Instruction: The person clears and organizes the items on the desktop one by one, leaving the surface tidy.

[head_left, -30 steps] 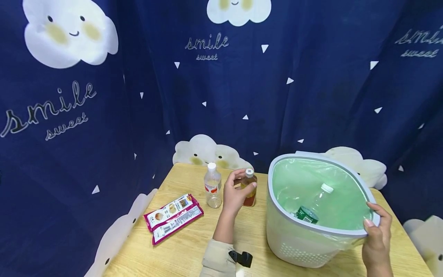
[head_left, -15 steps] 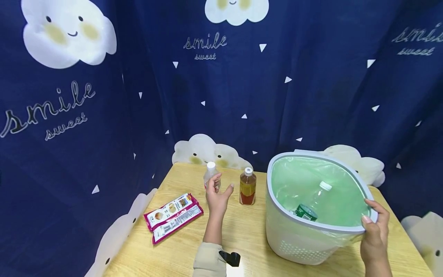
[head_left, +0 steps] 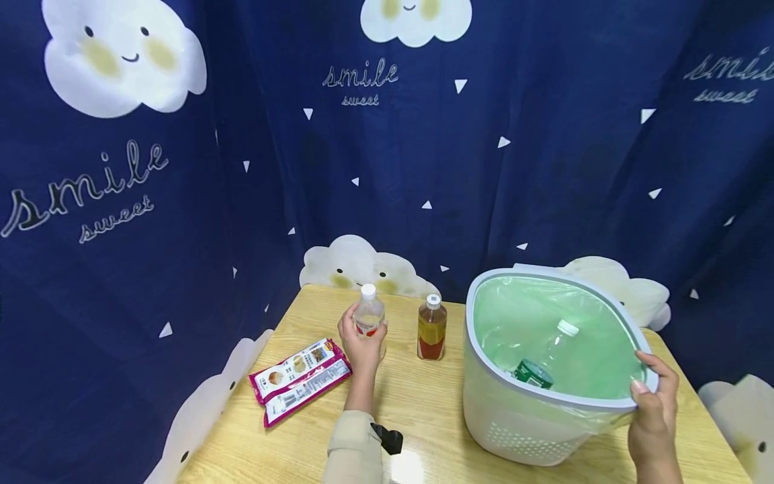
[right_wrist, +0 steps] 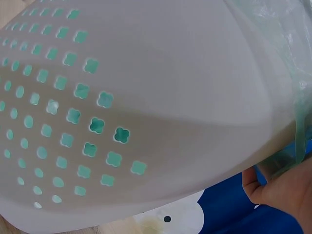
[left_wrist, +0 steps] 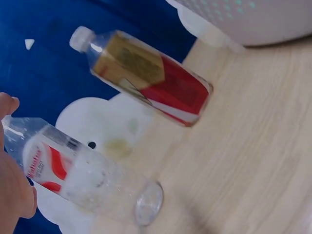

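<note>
I'm looking down at a table [head_left: 435,410] of pale grained wood, which is shining brightly toward the bottom of my head view. On its left side a pink-and-white packet [head_left: 300,382] is lying flat at a slant. Farther back, a brown bottle [head_left: 431,329] with a yellow-and-red label is standing upright under its white cap. Left of that I'm seeing a clear bottle [head_left: 367,312], though I'm not managing to tell whether its base is touching down. A pale perforated bin [head_left: 514,407] is occupying the right side.
</note>
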Action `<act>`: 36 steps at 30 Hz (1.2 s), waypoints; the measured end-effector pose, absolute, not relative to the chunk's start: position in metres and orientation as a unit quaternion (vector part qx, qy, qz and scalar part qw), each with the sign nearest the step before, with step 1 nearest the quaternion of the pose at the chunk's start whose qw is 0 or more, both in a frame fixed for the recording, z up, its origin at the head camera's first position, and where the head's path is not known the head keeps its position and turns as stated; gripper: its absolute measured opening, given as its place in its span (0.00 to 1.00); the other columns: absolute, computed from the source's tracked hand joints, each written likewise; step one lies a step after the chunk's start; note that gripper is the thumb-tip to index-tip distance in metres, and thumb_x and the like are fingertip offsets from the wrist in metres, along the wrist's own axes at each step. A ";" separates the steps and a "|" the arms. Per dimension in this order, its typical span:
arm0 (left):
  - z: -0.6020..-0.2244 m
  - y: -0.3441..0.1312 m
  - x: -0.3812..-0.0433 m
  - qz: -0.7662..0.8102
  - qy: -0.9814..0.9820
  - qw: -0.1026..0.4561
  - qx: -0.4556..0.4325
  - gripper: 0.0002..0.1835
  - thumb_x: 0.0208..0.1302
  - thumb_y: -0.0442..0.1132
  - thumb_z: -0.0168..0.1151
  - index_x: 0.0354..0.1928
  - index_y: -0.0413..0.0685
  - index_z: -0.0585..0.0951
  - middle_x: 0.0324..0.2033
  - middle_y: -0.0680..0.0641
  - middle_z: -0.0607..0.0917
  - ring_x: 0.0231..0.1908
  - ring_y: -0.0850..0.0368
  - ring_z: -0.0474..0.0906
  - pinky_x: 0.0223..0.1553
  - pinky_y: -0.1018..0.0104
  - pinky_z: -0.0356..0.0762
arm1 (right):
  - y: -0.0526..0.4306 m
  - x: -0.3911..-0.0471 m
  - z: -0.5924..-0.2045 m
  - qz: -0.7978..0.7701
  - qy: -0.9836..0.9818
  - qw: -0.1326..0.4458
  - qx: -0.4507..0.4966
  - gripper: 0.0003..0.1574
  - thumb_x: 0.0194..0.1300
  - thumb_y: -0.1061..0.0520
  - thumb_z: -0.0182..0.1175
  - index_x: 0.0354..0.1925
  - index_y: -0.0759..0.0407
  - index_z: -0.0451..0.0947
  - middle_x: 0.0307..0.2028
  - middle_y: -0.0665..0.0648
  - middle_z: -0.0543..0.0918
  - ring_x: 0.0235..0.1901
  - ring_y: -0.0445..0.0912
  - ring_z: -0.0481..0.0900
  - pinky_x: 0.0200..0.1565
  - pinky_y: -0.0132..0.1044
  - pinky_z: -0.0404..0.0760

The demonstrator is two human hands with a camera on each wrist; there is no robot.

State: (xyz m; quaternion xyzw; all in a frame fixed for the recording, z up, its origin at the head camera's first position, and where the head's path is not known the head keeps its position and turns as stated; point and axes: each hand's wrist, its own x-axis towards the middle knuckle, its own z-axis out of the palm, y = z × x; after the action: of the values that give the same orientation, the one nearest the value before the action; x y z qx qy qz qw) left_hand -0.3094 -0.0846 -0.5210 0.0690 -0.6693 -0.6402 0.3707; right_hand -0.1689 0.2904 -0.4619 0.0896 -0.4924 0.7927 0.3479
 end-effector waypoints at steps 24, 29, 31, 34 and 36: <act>-0.533 -0.098 -0.343 -0.671 -0.670 0.300 0.109 0.41 0.38 0.36 0.78 0.58 0.45 0.70 0.52 0.39 0.70 0.49 0.45 0.67 0.49 0.56 0.68 | 0.285 -0.169 -0.462 0.793 -0.487 0.355 0.089 0.27 0.54 0.70 0.40 0.55 0.66 0.67 0.51 0.64 0.63 0.47 0.48 0.66 0.44 0.28 0.70; -0.532 -0.095 -0.342 -0.663 -0.675 0.302 0.116 0.36 0.38 0.36 0.77 0.54 0.43 0.73 0.47 0.42 0.75 0.44 0.45 0.71 0.44 0.56 0.69 | 0.285 -0.167 -0.460 0.786 -0.493 0.362 0.089 0.28 0.54 0.70 0.40 0.55 0.66 0.67 0.52 0.63 0.64 0.47 0.48 0.67 0.44 0.27 0.70; -0.529 -0.093 -0.341 -0.666 -0.674 0.300 0.112 0.35 0.38 0.36 0.77 0.53 0.42 0.73 0.46 0.42 0.76 0.45 0.45 0.72 0.45 0.56 0.70 | 0.285 -0.167 -0.459 0.785 -0.493 0.364 0.092 0.28 0.54 0.70 0.40 0.55 0.67 0.66 0.52 0.63 0.64 0.46 0.47 0.67 0.44 0.27 0.70; -0.522 -0.091 -0.339 -0.672 -0.668 0.300 0.107 0.36 0.38 0.36 0.77 0.54 0.43 0.74 0.46 0.43 0.77 0.45 0.47 0.72 0.44 0.57 0.70 | 0.285 -0.167 -0.459 0.783 -0.494 0.366 0.093 0.28 0.54 0.70 0.40 0.55 0.67 0.67 0.52 0.64 0.64 0.46 0.47 0.67 0.44 0.27 0.71; -0.517 -0.091 -0.337 -0.675 -0.666 0.300 0.102 0.36 0.38 0.36 0.77 0.54 0.44 0.74 0.45 0.44 0.77 0.44 0.49 0.72 0.43 0.57 0.70 | 0.285 -0.167 -0.459 0.784 -0.494 0.364 0.092 0.28 0.55 0.70 0.40 0.55 0.68 0.66 0.52 0.64 0.64 0.46 0.47 0.67 0.44 0.28 0.70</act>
State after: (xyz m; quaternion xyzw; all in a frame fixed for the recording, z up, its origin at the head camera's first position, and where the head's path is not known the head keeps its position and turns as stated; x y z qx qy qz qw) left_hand -0.3375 -0.0913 -0.5166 0.1020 -0.6661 -0.6752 0.3000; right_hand -0.1669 0.2852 -0.4591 0.0923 -0.4943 0.7842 0.3637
